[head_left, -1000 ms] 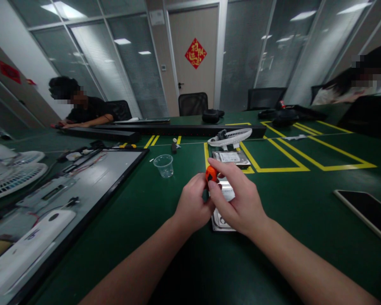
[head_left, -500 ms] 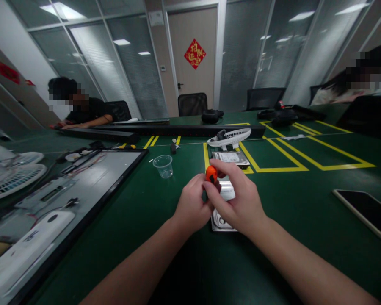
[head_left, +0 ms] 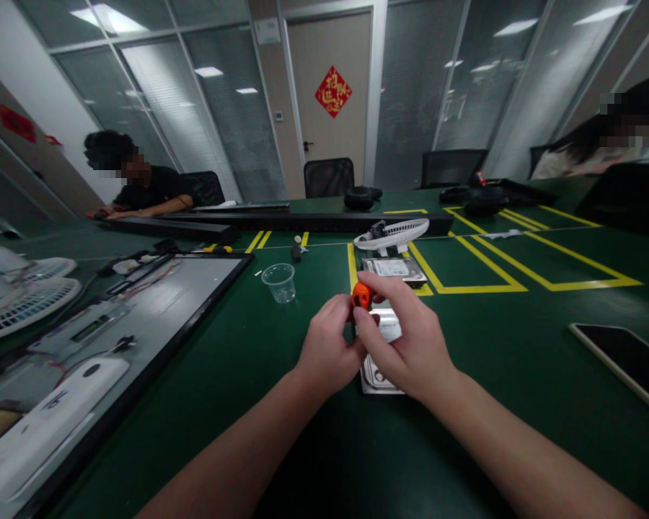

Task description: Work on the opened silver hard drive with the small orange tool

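In the middle of the head view, my right hand (head_left: 411,335) is closed in a pinch on the orange-and-black handle of a screwdriver (head_left: 361,295). The handle points up towards me, and its shaft is hidden by the hands. My left hand (head_left: 329,344) is closed right beside the handle, with its fingertips against or just below it; what they grip is hidden. Under both hands lies a silver hard drive (head_left: 381,382), partly covered by them. A second hard drive (head_left: 405,269) with a white label lies just beyond the fingers.
A clear plastic cup (head_left: 279,282) stands left of my hands. A white fan grille (head_left: 397,232) sits behind the drives. A large open panel with electronics (head_left: 195,288) fills the left side; a phone (head_left: 621,353) lies at right. Two people sit at the far side.
The screwdriver handle has turned a little between my right fingers, and the right thumb has shifted slightly along it. The left hand stays almost where it was.
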A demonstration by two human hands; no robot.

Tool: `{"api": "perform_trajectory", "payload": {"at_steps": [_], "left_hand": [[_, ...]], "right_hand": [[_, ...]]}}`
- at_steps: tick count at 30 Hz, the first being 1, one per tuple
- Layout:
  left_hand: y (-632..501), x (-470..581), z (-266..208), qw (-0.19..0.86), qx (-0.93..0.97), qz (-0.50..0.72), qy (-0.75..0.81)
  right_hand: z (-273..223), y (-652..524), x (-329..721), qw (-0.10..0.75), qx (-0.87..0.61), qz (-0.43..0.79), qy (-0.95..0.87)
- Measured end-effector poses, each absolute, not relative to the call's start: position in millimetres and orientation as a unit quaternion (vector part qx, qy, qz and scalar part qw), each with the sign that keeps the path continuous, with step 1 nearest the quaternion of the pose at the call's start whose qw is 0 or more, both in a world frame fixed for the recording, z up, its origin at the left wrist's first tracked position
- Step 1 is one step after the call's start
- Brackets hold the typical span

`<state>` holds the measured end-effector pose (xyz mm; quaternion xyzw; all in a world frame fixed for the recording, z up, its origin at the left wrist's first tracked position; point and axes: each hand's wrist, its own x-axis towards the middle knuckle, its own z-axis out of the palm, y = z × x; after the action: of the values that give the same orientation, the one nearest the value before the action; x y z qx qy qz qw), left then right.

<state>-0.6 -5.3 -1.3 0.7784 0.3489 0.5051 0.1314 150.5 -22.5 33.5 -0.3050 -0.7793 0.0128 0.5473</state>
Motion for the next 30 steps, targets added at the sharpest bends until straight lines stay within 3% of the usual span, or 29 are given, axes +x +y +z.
{"api": "perform_trajectory", "payload": {"at_steps": [30], "left_hand": [[-5.9, -1.7, -1.6, 0.155, 0.784, 0.493, 0.343]], "right_hand": [[33.4, -22.1, 150.7, 0.550, -0.307, 0.013, -0.776]]}}
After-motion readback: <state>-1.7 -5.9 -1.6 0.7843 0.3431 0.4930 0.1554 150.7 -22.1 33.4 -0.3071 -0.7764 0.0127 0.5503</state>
